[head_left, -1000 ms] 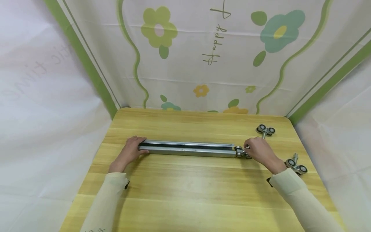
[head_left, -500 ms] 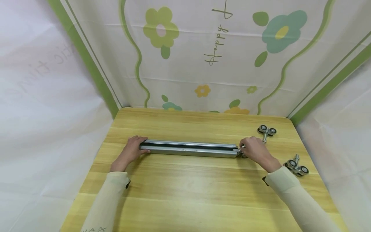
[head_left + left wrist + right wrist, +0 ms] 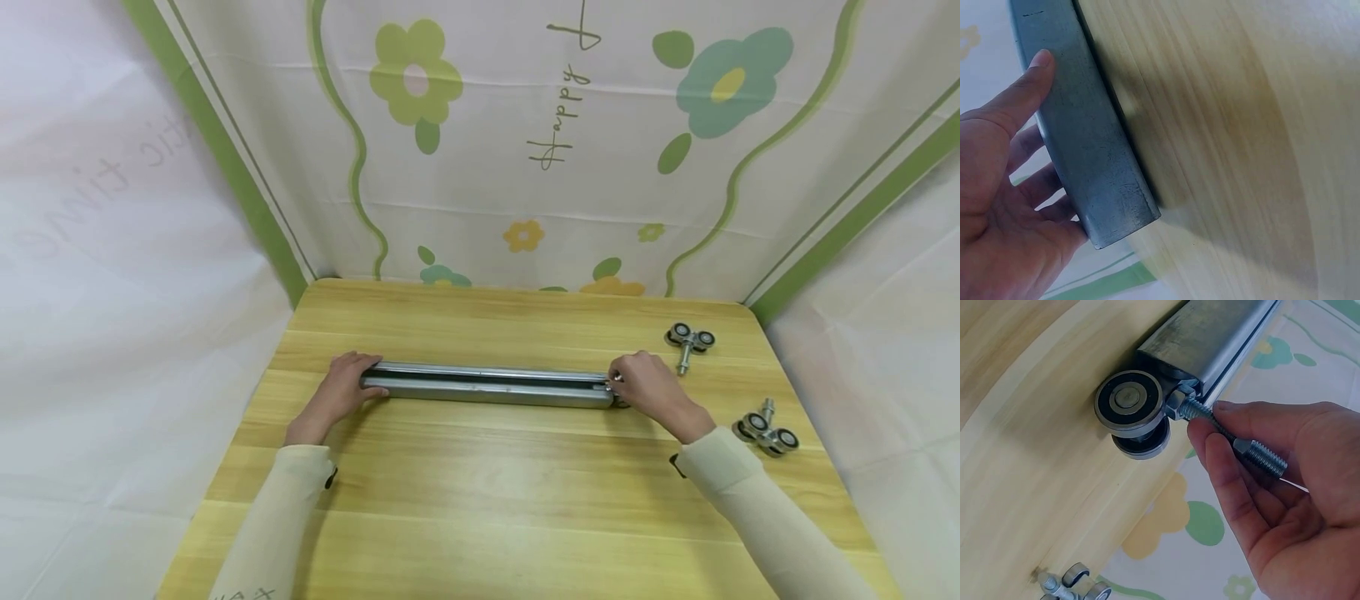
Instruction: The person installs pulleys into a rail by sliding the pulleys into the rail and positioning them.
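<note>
A long metal rail (image 3: 487,390) with a slot along its top lies across the wooden table. At its left end my left hand (image 3: 340,396) grips it, thumb on the near side and fingers on the far side; the left wrist view shows the thumb pressed on the rail's flat wall (image 3: 1091,137). My right hand (image 3: 651,387) is at the other end, its thumb and fingertips pinching the threaded bolt (image 3: 1263,459) of a roller trolley. One wheel pair (image 3: 1127,400) sits outside the rail's mouth; the trolley's front part is hidden inside the rail.
Two more roller trolleys lie on the right side of the table: one near the back (image 3: 681,331), its bolt toward me, and another farther right (image 3: 757,425), its bolt pointing away. A flower-printed cloth (image 3: 480,183) hangs behind the table (image 3: 480,500), with white cloth at both sides.
My right hand has moved left with the roller trolley, and its leading wheels have gone into the rail's right end. My left hand keeps its grip in the same place.
</note>
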### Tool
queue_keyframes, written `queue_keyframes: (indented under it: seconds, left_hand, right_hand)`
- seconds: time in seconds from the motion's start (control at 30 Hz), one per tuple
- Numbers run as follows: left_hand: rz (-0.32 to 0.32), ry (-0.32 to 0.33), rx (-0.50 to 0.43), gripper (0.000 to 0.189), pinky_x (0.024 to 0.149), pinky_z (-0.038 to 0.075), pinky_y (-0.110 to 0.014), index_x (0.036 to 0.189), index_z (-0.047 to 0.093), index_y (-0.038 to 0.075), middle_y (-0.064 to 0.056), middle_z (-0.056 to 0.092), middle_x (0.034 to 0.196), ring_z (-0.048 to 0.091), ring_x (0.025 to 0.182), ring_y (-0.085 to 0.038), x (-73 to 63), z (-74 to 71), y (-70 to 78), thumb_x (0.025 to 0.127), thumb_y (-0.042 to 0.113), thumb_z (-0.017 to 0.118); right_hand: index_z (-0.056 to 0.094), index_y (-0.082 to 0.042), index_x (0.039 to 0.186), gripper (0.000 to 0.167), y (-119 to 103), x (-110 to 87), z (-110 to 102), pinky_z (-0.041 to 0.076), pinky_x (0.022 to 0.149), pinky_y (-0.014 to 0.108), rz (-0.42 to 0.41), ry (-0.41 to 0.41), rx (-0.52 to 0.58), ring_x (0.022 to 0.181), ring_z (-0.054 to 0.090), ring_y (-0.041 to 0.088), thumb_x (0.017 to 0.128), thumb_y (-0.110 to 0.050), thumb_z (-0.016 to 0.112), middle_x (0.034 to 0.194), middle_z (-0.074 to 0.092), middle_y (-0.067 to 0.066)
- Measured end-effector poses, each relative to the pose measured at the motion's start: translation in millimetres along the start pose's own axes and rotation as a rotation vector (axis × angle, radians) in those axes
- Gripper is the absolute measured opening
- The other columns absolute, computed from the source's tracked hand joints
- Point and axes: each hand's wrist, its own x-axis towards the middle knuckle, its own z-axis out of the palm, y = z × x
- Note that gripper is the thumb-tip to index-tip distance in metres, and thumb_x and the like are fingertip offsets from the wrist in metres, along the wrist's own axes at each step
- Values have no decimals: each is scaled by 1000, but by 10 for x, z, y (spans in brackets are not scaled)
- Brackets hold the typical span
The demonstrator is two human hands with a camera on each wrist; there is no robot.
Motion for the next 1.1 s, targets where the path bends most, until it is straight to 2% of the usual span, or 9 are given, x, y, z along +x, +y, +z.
queue_keyframes:
  seconds: [0.27,0.73,0.97,1.1]
  left_hand:
    - [1,-2,2,64,122,28,-66,140,60,-11,-33,63,138,45,139,-58,-4,3,1,90,17,86]
    - [-8,3,-3,63,122,29,-66,140,61,-10,-32,63,138,45,139,-58,-13,-15,28,89,16,87]
    - [-4,3,-5,63,122,28,-66,140,60,-10,-33,63,138,45,140,-58,-8,-10,30,90,16,86]
    - [-7,2,-8,63,123,27,-66,140,60,-10,-33,63,138,44,140,-58,-10,-5,24,89,16,86]
  right_hand:
    - [81,-3,89,9,-77,63,41,56,57,34,-9,-6,-16,59,59,11,91,1,72,82,77,8]
    - [81,1,92,5,-275,151,52,59,62,36,-39,-16,-16,61,61,11,91,1,76,86,78,12]
    - [81,1,91,4,-454,226,106,62,65,37,-81,14,-20,64,65,13,90,2,77,86,79,12]
    - [79,-1,85,8,-557,269,144,60,61,35,-117,43,-26,60,60,12,90,4,75,80,77,11]
